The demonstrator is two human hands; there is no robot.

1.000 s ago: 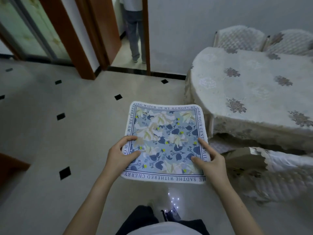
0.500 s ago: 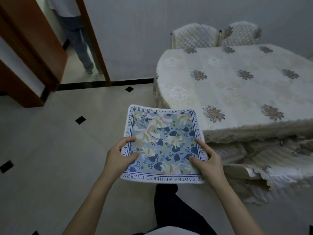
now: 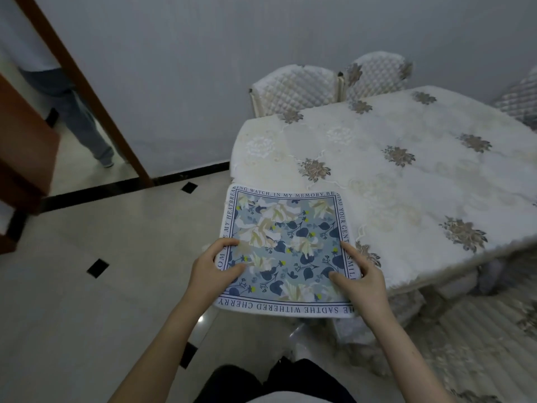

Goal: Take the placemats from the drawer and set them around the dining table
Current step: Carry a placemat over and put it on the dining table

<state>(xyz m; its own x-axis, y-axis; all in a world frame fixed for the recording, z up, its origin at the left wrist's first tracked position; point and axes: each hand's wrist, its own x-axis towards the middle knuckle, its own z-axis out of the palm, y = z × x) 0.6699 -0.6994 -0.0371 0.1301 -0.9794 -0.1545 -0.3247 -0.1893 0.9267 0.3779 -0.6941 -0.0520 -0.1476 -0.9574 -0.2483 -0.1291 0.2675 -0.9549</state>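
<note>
A square placemat (image 3: 286, 242) with a blue floral print and a lettered border is held flat in front of me. My left hand (image 3: 212, 271) pinches its left edge, thumb on top. My right hand (image 3: 360, 282) pinches its right edge the same way. The mat's far right corner hangs over the near left corner of the dining table (image 3: 412, 181), which wears a cream embroidered cloth with brown flower motifs. I cannot tell whether the mat is a single one or a stack.
Two quilted chairs (image 3: 296, 88) stand behind the table against the grey wall. A third covered chair (image 3: 476, 341) sits at the near right. A person's legs (image 3: 84, 123) show in the brown-framed doorway at the left. Tiled floor (image 3: 116, 271) lies left of me.
I have come closer to the table while turning right. The placemat, still held by both hands, has gone from over the floor to overlapping the table's corner.
</note>
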